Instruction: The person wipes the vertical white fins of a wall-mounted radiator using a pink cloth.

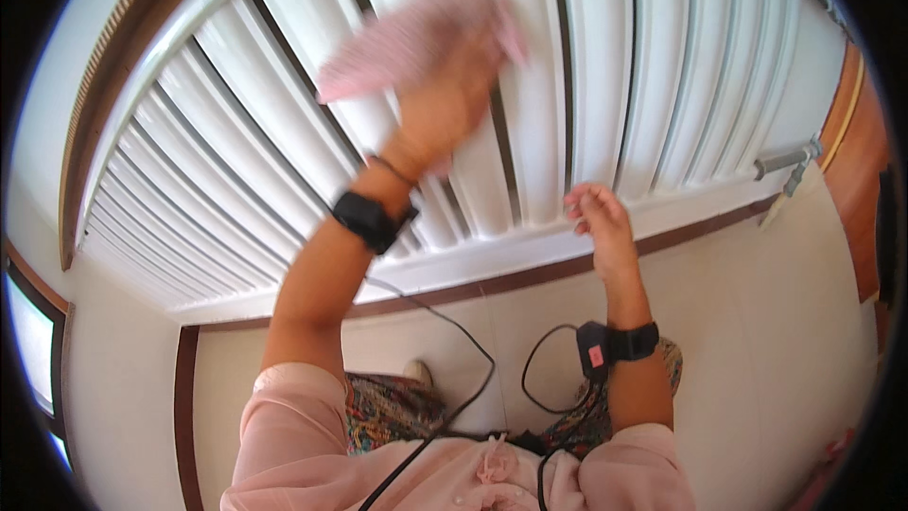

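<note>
A white column radiator fills the upper half of the head view, dark gaps showing between its columns. My left hand is stretched over its front, holding a pink cloth. Hand and cloth are both blurred, and most of the left fingers are hidden. Whether the cloth presses on the columns cannot be told. Lower and to the right is my right hand, in front of the radiator's bottom edge. Its fingers are loosely bent and a little apart, with nothing in them.
A grey pipe with a valve sticks out at the radiator's lower right. Black cables hang from the wrist straps across my lap. Brown skirting runs below the radiator, above a pale tiled floor. Brown trim borders the upper left.
</note>
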`<state>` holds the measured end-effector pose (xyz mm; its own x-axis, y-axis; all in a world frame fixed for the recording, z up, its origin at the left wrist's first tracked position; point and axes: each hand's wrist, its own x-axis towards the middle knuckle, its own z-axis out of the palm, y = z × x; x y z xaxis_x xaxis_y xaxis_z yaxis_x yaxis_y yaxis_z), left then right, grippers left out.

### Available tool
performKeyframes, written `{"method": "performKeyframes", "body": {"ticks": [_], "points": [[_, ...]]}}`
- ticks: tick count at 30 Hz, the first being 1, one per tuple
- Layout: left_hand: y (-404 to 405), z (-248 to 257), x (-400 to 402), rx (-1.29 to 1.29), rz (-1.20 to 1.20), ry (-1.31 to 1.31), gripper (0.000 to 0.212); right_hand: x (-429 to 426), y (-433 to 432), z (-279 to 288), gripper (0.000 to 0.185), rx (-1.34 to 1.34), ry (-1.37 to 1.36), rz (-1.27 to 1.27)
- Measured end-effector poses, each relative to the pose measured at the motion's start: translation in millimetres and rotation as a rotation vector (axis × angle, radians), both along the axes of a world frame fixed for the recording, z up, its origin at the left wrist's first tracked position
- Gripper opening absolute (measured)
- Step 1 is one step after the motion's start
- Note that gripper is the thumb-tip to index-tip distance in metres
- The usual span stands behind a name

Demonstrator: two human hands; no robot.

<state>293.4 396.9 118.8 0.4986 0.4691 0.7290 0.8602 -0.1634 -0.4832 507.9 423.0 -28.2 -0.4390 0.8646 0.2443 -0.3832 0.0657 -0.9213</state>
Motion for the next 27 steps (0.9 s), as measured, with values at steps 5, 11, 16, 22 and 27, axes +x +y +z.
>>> {"method": "performKeyframes", "body": {"ticks": [5, 11, 16, 22, 27], "points": [[-26, -35, 47, -0.57, -0.205, -0.203, 0.009, -1, -4, 4, 0.015, 0.029, -0.133, 0.085], [-30, 83, 39, -0.357, -0.242, -0.436, 0.019, -3, -5, -3, 0.016, 0.113, -0.234, 0.12], [-19, 116, -11, 0.217, -0.056, 0.236, 0.048, -13, -10, -9, 0.019, 0.277, -0.382, 0.23], [-44, 63, 8, -0.389, -0.527, -1.091, 0.041, 1, -12, -9, 0.026, 0.447, -0.61, 0.243], [-92, 80, -109, 0.321, 0.119, -0.213, 0.031, 11, -22, -3, 0.03, 0.532, -0.76, 0.295]]}}
